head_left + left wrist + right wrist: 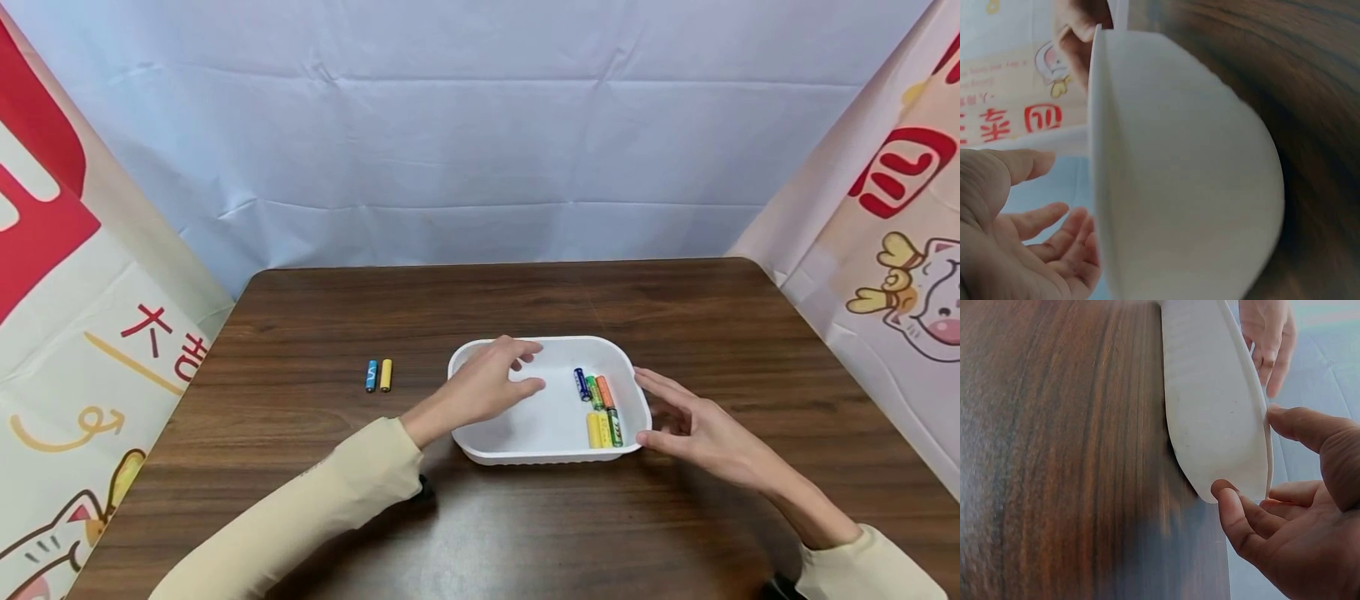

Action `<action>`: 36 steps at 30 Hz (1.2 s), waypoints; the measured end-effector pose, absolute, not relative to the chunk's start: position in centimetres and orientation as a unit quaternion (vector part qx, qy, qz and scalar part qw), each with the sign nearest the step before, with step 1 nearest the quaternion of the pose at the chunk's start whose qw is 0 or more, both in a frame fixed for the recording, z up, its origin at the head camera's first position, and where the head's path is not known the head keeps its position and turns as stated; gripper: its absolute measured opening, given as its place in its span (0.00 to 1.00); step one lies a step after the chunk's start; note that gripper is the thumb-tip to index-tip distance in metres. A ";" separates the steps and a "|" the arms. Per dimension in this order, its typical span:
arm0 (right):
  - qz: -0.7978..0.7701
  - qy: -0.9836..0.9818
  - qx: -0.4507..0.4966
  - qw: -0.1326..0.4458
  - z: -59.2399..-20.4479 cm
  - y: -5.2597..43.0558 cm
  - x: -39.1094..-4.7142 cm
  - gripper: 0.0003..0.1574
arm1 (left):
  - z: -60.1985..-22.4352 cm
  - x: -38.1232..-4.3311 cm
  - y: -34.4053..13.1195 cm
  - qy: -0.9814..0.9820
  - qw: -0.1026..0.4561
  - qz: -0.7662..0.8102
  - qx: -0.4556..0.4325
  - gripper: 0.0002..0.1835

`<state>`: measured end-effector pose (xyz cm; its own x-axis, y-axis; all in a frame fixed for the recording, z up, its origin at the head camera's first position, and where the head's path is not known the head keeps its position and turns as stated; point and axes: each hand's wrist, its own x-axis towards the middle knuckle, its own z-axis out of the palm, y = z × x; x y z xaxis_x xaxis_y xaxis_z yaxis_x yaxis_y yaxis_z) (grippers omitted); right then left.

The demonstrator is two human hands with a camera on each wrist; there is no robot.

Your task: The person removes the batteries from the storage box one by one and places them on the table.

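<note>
A white plastic tray stands on the table. Several batteries lie in its right half, among them a dark blue battery, an orange battery and a yellow battery. My left hand hovers over the tray's left side, fingers spread and nothing between them; in the left wrist view it is beside the rim. At the tray's right end, my right hand holds the wall, its thumb at the near corner and its bent fingers farther back. The right wrist view shows these fingertips against the outer wall.
Left of the tray, a light blue battery and a yellow battery lie side by side on the brown wooden table. A pale cloth hangs behind the table, with printed cloths at the sides.
</note>
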<state>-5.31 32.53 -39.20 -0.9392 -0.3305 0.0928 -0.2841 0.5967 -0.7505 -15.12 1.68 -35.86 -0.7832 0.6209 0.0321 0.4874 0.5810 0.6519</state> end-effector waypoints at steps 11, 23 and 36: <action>-0.422 0.888 -0.178 0.036 -39.2 32.6 -5.5 0.47 | -37.3 -15.6 6.4 0.894 0.119 0.293 0.316 0.28; -0.425 0.886 -0.180 0.042 -39.1 32.6 -5.5 0.47 | -38.7 -16.3 9.0 0.904 0.125 0.262 0.315 0.29; -0.419 0.889 -0.182 0.031 -39.1 32.7 -5.4 0.48 | -40.0 -16.8 10.3 0.925 0.125 0.206 0.296 0.28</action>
